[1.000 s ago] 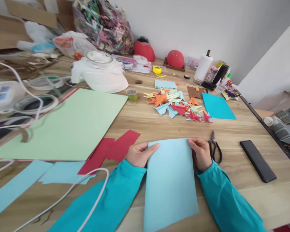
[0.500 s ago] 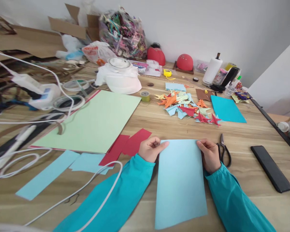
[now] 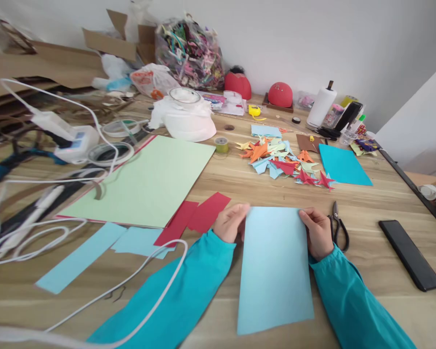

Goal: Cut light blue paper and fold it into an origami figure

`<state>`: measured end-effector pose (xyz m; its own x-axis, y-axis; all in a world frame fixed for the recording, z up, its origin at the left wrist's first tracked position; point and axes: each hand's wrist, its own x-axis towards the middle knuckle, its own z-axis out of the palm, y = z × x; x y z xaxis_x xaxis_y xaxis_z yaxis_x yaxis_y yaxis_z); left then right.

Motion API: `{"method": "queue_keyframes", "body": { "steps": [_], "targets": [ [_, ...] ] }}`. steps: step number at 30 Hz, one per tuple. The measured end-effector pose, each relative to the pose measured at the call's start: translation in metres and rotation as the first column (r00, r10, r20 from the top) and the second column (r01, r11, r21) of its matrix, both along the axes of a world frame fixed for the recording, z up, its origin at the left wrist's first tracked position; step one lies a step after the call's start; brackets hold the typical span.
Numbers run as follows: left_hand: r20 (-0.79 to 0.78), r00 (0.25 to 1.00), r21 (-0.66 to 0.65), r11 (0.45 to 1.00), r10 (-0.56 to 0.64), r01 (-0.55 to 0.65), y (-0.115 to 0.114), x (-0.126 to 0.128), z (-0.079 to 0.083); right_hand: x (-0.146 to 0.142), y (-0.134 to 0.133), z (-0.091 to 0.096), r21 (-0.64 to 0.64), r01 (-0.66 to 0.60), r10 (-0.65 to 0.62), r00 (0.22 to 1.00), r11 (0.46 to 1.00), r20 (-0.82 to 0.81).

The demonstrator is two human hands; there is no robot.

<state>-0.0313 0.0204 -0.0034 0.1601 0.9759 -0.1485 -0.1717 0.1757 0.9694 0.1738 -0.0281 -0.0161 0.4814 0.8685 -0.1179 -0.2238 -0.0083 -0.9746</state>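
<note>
The right hand has its grip closed on the far right corner of a light-blue rectangular paper sheet, thumb on top. The left hand meets the far left corner, fingertips close together; whether they pinch it is unclear. Holding opposite corners probably keeps the far edge straight and the sheet spread. The sheet is at the counter's near side. Black-handled metal scissors lie just right of the right hand, seemingly for easy reach; flat red paper pieces lie beside the left.
</note>
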Motion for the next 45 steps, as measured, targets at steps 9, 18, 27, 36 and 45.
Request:
{"method": "queue_keyframes", "body": {
  "steps": [9, 18, 27, 36, 45],
  "targets": [
    [-0.183, 0.983, 0.079, 0.997, 0.029, -0.015, 0.001, -0.004, -0.003, -0.003, 0.000, 0.004, -0.024, 0.017, -0.018, 1.000, 1.000, -0.016],
    [0.122, 0.992, -0.080, 0.997, 0.030, -0.020, 0.006, -0.003, 0.001, -0.002, 0.001, 0.013, -0.042, 0.039, -0.043, 0.996, 0.998, -0.082],
    [-0.013, 0.999, -0.023, 0.999, 0.048, -0.048, 0.008, -0.004, -0.010, -0.003, -0.001, 0.006, -0.024, 0.004, -0.005, 0.999, 1.000, -0.053],
    [-0.156, 0.979, 0.169, 0.980, 0.133, -0.106, 0.004, -0.003, -0.008, -0.006, 0.000, 0.010, -0.050, 0.000, -0.004, 0.996, 0.999, -0.086],
    [-0.163, 0.987, 0.093, 0.996, -0.001, 0.017, -0.001, -0.003, 0.002, -0.003, 0.001, 0.010, -0.043, 0.056, -0.060, 0.992, 0.998, -0.115]
  ]
}}
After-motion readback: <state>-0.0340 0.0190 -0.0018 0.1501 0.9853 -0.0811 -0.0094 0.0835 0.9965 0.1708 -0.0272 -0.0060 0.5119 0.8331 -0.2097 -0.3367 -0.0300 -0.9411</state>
